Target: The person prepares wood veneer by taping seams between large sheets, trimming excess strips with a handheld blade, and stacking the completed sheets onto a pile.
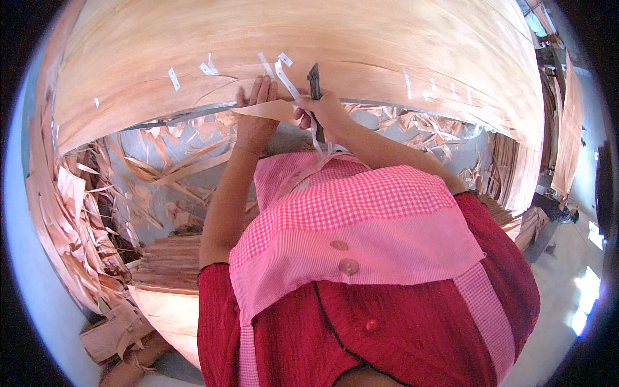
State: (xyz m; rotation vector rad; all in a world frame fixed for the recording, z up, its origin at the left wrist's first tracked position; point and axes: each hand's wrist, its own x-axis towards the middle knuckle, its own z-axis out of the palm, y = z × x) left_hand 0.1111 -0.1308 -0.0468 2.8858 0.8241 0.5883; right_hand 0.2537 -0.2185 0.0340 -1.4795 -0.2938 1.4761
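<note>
Across the far side of the view spreads a broad, pale tan sheet of wood veneer [361,39], its grain running sideways and its near edge curving across in front of the person. Below it come the person's crinkled deep-red top [419,316] and, over this, a pink-and-white checked cloth apron [361,206] with two round buttons. At the left lies a tangled heap of torn, reddish-brown veneer scraps [71,219], and more curled strips are strewn beneath the sheet's near edge. A layered brown stack of thin veneer [167,261] sits beside the person's left elbow. The left hand [255,132] reaches to the near edge, its fingers extended and laid on the sheet, clenching nothing. The right hand [330,115], just beside it, has its fingers closed around a slim, dark tool with a hooked upper tip [314,80], held nearly upright at that edge. A pale, tapered veneer sliver [267,111] crosses in front of the left hand; whether any fingers grip it, I cannot tell. A narrow white tape strip [287,80] runs from the sheet to the right fingers. Small white tape pieces [173,79] dot the sheet on both sides.
</note>
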